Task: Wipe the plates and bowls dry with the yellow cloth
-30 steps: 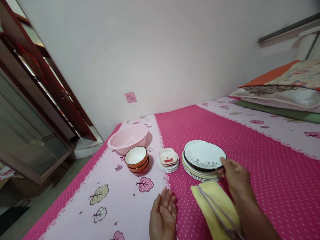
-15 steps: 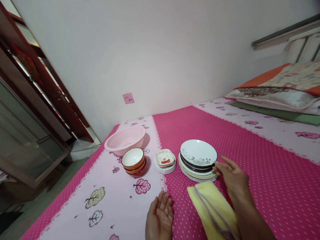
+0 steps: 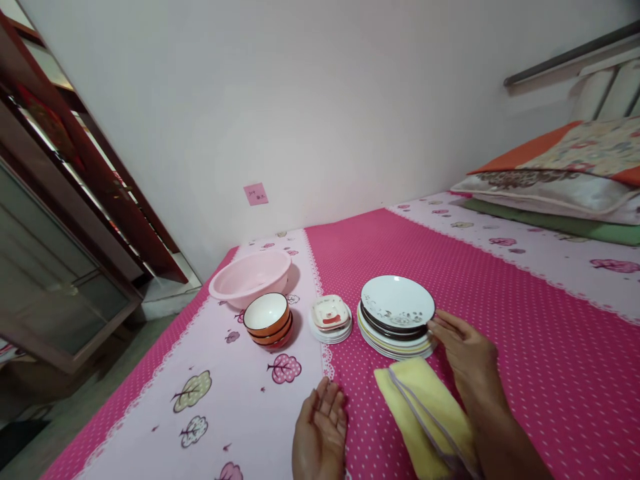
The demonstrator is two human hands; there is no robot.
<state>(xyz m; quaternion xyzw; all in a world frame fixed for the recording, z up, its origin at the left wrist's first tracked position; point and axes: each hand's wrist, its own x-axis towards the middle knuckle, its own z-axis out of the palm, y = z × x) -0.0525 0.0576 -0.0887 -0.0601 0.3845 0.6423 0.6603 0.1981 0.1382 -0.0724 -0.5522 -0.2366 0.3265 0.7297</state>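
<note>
My left hand (image 3: 321, 430) rests palm up on the pink bedspread with its fingers stretched out, holding nothing. At the right side of a stack of plates (image 3: 399, 303), my right hand (image 3: 465, 347) has its fingers extended against the rims. The top plate is white with a dark rim and a grey flower print; dark-edged and yellow-rimmed plates lie beneath it. A folded yellow cloth (image 3: 425, 413) lies in front of the stack, partly behind my right wrist. Left of it are small square dishes (image 3: 331, 312) on several small white plates (image 3: 331, 337).
Orange bowls (image 3: 267, 320) with white insides stand nested at the left, before a pink basin (image 3: 250, 277). Pillows (image 3: 555, 180) are piled at the far right. A pink note (image 3: 256, 194) is on the wall. The bed's edge runs along the left.
My right hand's fingers have shifted slightly and drawn closer together at the plate rims. My left hand and the dishes stay nearly where they were; the view tilts a little.
</note>
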